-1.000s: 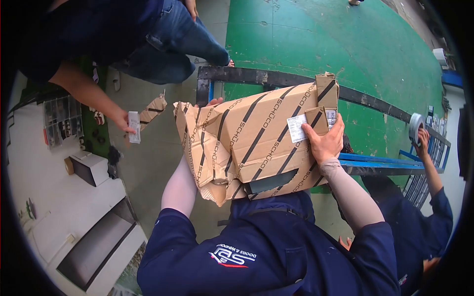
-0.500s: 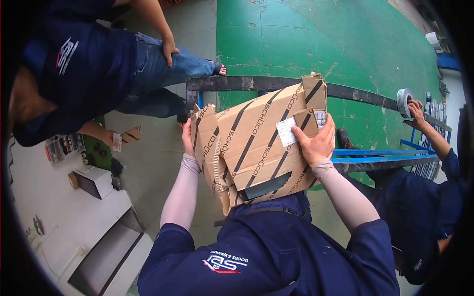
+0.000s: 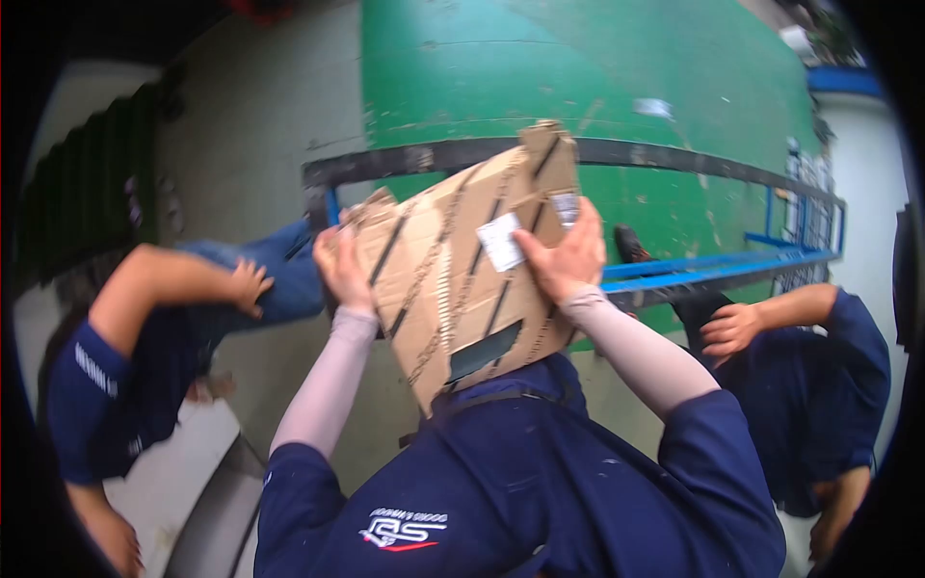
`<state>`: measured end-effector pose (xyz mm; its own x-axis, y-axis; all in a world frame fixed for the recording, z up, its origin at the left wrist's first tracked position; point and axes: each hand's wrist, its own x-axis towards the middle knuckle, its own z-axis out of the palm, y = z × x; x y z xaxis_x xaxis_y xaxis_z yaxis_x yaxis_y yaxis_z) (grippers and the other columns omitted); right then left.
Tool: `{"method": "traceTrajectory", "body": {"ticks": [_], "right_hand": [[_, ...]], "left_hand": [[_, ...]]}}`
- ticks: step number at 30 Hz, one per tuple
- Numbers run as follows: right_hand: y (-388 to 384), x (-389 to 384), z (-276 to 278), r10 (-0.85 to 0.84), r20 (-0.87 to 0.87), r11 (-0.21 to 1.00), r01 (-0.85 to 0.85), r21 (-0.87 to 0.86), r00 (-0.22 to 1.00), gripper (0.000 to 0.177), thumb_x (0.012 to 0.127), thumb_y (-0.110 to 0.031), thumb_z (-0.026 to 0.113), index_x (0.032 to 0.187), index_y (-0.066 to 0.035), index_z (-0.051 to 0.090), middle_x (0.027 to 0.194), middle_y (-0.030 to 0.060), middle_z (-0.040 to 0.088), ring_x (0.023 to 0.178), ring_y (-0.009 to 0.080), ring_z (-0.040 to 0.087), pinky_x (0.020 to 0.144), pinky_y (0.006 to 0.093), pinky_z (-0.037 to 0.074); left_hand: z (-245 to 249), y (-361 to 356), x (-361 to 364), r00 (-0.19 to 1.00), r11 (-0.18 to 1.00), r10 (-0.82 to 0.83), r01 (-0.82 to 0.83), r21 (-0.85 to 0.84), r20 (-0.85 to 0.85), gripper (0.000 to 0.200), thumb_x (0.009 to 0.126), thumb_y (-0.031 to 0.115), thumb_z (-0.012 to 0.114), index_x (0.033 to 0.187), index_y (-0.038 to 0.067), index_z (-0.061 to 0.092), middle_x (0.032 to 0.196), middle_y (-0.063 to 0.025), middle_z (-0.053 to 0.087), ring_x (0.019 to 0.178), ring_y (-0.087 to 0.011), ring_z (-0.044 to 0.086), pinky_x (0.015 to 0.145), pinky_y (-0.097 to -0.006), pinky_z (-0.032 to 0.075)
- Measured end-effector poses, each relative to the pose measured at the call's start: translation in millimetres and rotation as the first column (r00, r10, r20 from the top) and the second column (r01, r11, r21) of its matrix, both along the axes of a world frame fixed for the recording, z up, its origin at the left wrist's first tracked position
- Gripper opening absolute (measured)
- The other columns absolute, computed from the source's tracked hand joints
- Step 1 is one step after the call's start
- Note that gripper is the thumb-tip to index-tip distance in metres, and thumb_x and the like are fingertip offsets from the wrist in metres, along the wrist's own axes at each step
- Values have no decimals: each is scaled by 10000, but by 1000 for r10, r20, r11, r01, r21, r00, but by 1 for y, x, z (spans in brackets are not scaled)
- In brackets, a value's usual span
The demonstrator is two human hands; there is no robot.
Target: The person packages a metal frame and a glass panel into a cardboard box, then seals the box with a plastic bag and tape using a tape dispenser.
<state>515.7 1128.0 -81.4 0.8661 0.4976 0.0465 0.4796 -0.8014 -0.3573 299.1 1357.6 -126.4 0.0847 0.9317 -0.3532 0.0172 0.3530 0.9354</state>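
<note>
A crumpled brown cardboard box (image 3: pixel 409 275) with dark printed stripes is held against my front, above a metal frame. My left hand (image 3: pixel 344 268) grips its left edge. My right hand (image 3: pixel 568 252) clasps the opposite side, the thumb on the front near a white label (image 3: pixel 500 242). One torn flap (image 3: pixel 551 159) sticks up at the top right corner. Near the bottom, a cut opening (image 3: pixel 487 353) shows something dark inside, too blurred to name.
A long black-topped frame with blue rails (image 3: pixel 694 273) stands in front of me on the green floor (image 3: pixel 578 77). One co-worker (image 3: pixel 116 356) bends close at my left, and another (image 3: pixel 805 376) is at my right. A pale cabinet (image 3: pixel 207 453) stands low left.
The box and my hands have shifted left in view, still together. The left co-worker has bent lower. The right co-worker's hand has come down from the frame, and the tape roll is out of sight.
</note>
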Motion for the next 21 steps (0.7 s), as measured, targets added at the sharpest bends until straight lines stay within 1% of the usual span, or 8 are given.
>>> {"method": "traceTrajectory", "body": {"ticks": [1,2,3,5,8,12,14,21], "right_hand": [[-1,0,1,-24,-39,999,26,42,999,1114,712,-651,809,1444,66,373,1383,253,509,1297,409,500,1092,482,399],[-2,-1,-3,-37,-43,998,39,45,998,1128,713,-663,802,1458,60,358,1398,253,499,1311,401,493,1098,489,393],[-2,-1,-4,-53,-88,998,55,21,995,1139,717,-669,797,1471,51,340,1426,254,476,1339,390,470,1112,478,382],[-2,0,1,-59,-160,998,62,10,985,1154,717,-667,798,1488,41,314,1446,253,455,1359,384,447,1125,471,368],[-3,-1,-4,-49,-94,998,52,27,994,1162,702,-674,798,1482,52,336,1421,237,482,1341,371,462,1100,484,387],[-4,1,1,-36,-154,999,38,11,987,1164,724,-662,795,1505,36,286,1449,248,448,1365,388,438,1133,488,352],[-4,4,1,-44,-112,999,45,5,993,1152,728,-659,794,1498,38,295,1442,249,453,1354,392,448,1124,486,363],[0,-1,-5,-14,-43,1000,14,12,999,1087,753,-652,773,1458,62,353,1407,249,493,1293,408,501,1068,481,429]], "left_hand": [[2,-5,8,998,997,53,-55,58,31,550,991,205,641,1437,-13,404,1445,-171,456,1287,-207,486,1108,-330,384],[6,-6,1,995,994,-66,72,84,-70,685,1007,214,609,1546,-30,266,1610,-200,265,1440,-243,344,1194,-357,280],[15,-13,-1,960,955,-215,244,166,-178,723,1031,261,544,1590,-23,183,1657,-226,174,1523,-291,211,1238,-400,159],[28,-26,-11,782,832,-314,500,241,-539,737,1046,319,478,1606,-13,133,1677,-243,85,1564,-332,62,1250,-425,66],[41,-42,-9,730,754,-339,588,292,-594,752,1042,374,448,1606,-13,136,1677,-260,34,1567,-359,6,1250,-438,38],[38,-42,-9,550,526,-309,778,343,-776,888,968,529,543,1600,6,205,1667,-276,47,1544,-465,-4,1230,-570,29],[29,-48,-3,470,448,-105,809,380,-876,928,934,581,579,1595,25,241,1657,-279,95,1525,-517,-9,1210,-632,38],[28,-61,7,286,528,0,813,243,-958,748,999,568,474,1591,135,329,1664,-223,147,1528,-510,-3,1203,-659,39]]}}
